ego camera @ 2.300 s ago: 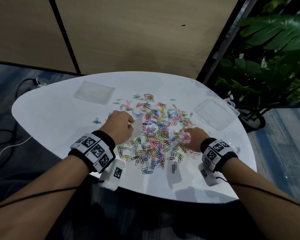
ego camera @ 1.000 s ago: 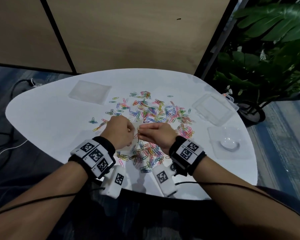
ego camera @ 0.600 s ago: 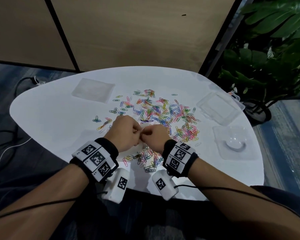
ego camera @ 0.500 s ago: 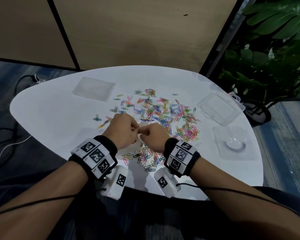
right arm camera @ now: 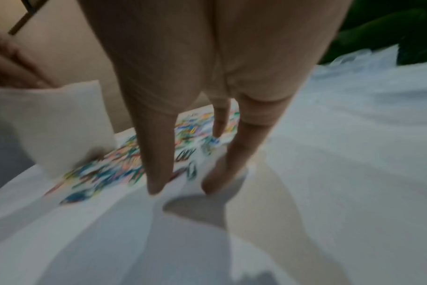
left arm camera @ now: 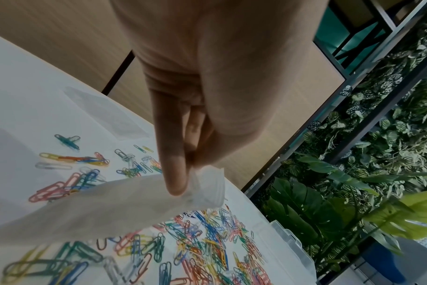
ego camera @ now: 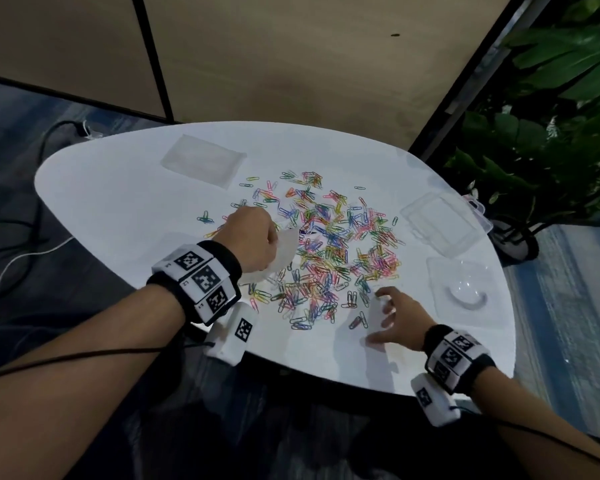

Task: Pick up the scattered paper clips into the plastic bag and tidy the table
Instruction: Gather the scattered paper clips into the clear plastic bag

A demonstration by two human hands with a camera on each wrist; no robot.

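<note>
Several coloured paper clips [ego camera: 329, 251] lie strewn over the middle of the white table [ego camera: 118, 216]. My left hand [ego camera: 253, 242] pinches the top edge of a clear plastic bag [ego camera: 284, 252] and holds it up just left of the pile; the left wrist view shows the bag [left arm camera: 124, 200] hanging from the fingertips [left arm camera: 176, 183] above clips [left arm camera: 207, 241]. My right hand [ego camera: 392, 317] hovers low over the table at the pile's near right edge, fingers spread and holding nothing. In the blurred right wrist view its fingers [right arm camera: 156, 169] point down at the table, with the bag [right arm camera: 59, 125] to the left.
A second flat clear bag [ego camera: 203, 161] lies at the table's far left. A clear plastic box [ego camera: 440, 226] and a clear lid or tray [ego camera: 465, 289] sit on the right side. Leafy plants [ego camera: 541, 133] stand beyond the table's right edge. The near table edge lies just under my wrists.
Both hands were together at the bag half a second ago. My right hand has since let go and swung right and nearer, down to the pile's near edge. The left hand still holds the bag.
</note>
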